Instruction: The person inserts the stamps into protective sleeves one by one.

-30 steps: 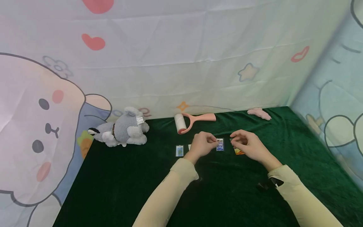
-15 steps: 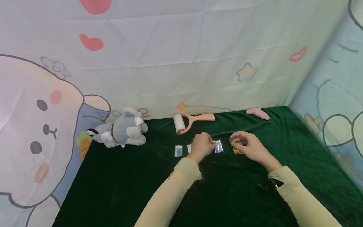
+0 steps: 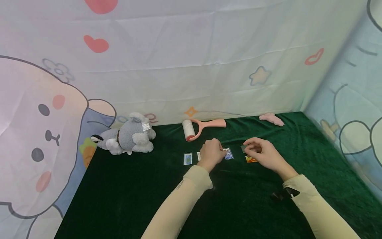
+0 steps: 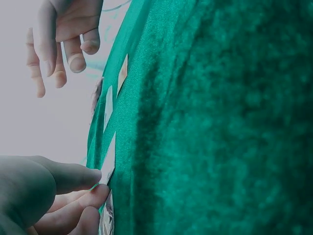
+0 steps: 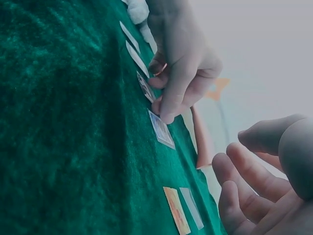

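Observation:
My left hand [image 3: 211, 152] pinches the near corner of a blue-printed trading card [image 3: 228, 154] between thumb and forefinger. The card lies slanted close over the green cloth, and the right wrist view shows its blue face [image 5: 161, 129]. Another card [image 5: 145, 87] lies below the left hand, mostly covered in the head view. My right hand [image 3: 262, 153] hovers with loosely bent fingers and nothing between them. Under it are an orange card [image 3: 251, 159] and a pale, clear-looking piece [image 5: 191, 208] side by side. Further left lies a blue-green card [image 3: 188, 158].
A pale card [image 3: 199, 156] peeks out left of my left hand. Behind are a lint roller [image 3: 206, 125] with a pink handle, a grey plush toy [image 3: 131, 136] and a pink fluffy item [image 3: 271, 119]. A printed curtain [image 3: 179, 49] hangs behind the green cloth [image 3: 125, 196].
The blue-printed card has turned from straight to slanted and shifted slightly left with my left hand. My right hand has stayed nearly still over the orange card.

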A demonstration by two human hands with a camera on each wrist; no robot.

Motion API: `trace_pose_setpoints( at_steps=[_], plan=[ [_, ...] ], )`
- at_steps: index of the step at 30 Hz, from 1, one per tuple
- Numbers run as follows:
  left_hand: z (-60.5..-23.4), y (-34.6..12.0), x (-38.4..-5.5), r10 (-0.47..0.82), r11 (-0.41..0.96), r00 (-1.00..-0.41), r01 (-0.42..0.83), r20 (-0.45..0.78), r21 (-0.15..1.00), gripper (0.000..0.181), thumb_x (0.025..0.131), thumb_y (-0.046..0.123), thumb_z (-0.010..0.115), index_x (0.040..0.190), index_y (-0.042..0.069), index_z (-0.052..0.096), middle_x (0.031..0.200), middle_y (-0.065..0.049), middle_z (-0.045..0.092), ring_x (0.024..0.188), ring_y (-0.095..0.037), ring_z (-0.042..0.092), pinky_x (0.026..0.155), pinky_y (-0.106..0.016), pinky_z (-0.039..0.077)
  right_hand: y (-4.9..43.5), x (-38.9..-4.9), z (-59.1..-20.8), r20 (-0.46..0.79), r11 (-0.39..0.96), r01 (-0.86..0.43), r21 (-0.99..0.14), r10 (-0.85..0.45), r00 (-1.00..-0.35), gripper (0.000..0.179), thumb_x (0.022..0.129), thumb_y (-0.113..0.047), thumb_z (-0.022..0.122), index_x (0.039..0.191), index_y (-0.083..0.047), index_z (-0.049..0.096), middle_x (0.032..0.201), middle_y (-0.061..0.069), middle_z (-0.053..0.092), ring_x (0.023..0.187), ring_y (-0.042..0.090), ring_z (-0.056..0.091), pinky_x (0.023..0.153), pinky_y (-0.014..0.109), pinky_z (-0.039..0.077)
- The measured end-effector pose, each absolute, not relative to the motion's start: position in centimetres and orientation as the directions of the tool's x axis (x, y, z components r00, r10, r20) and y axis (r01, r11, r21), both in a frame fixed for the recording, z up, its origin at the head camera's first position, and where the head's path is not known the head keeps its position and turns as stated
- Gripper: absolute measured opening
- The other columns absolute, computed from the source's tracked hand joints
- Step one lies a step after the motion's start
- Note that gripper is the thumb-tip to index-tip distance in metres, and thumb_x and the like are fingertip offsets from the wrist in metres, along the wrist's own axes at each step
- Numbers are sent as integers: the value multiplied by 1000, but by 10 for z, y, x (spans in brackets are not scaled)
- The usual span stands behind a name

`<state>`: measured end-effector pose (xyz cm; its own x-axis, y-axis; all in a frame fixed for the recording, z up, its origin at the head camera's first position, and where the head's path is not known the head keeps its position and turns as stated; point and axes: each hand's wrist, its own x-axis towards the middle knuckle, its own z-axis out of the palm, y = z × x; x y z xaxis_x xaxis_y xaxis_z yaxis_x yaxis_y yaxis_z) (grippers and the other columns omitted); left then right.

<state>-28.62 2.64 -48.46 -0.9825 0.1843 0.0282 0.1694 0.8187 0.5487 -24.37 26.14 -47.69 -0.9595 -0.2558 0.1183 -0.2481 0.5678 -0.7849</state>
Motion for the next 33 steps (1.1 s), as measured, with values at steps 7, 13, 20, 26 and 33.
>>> trace_pose_setpoints(
  at_steps=[7, 13, 20, 26, 33],
  plan=[
    [-485, 24, -285, 215, 797, -976, 201, 43, 570, 21, 95, 31, 81, 89, 12, 75, 77, 2, 64, 65, -13, 59, 59, -27, 48, 271, -243, -481, 89, 589, -219, -778, -242, -966, 27, 104, -16, 67, 128, -2, 65, 111, 12, 72, 94, 23, 68, 79, 34, 55],
    [-488, 26, -286, 274, 763, -956, 283, 106, 580, 16, 97, 29, 78, 94, 13, 77, 79, 5, 66, 67, -11, 59, 60, -27, 47, 281, -242, -489, 9, 568, -133, -812, -216, -976, 28, 105, -14, 65, 129, 0, 64, 118, 18, 71, 101, 26, 69, 80, 35, 57],
    [-488, 34, -284, 360, 689, -924, 358, 131, 631, 13, 99, 26, 75, 103, 15, 77, 88, 6, 72, 74, -7, 61, 67, -25, 50, 289, -241, -496, -88, 519, -13, -855, -168, -982, 28, 102, -8, 67, 127, 5, 64, 122, 23, 70, 102, 26, 70, 80, 33, 59],
    [-485, 42, -285, 419, 627, -898, 393, 133, 672, 15, 100, 26, 74, 110, 15, 76, 99, 6, 75, 81, -5, 62, 75, -27, 52, 293, -242, -501, -118, 514, 24, -857, -150, -982, 29, 102, -12, 69, 127, 4, 65, 122, 23, 70, 98, 23, 69, 76, 32, 58],
    [-481, 55, -287, 418, 625, -900, 387, 128, 678, 13, 99, 24, 76, 110, 16, 76, 107, 5, 78, 91, -10, 66, 82, -31, 54, 293, -245, -505, -98, 526, 25, -850, -112, -989, 27, 99, -13, 73, 122, 1, 68, 119, 20, 71, 94, 23, 69, 78, 32, 55]
  ],
)
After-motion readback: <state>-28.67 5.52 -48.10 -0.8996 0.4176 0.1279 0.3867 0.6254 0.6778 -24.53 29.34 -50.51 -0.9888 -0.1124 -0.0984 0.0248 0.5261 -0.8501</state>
